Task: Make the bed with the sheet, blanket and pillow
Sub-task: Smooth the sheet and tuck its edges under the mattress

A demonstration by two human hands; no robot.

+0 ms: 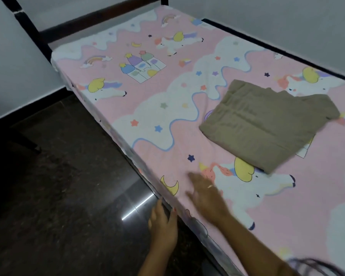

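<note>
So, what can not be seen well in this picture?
Head view:
right hand: motion-blurred; whether it presses the unicorn sheet is unclear.
left hand: contact with the sheet's side is unclear.
bed: near end cut off by the frame edge.
pillow: not in view.

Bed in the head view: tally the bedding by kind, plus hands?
Sheet: 1, pink, spread out
Blanket: 1, tan, folded, lying on the sheet
Pillow: 0 in view
Hands: 2, left hand at the sheet's side edge, right hand on the sheet
Total: 4
</note>
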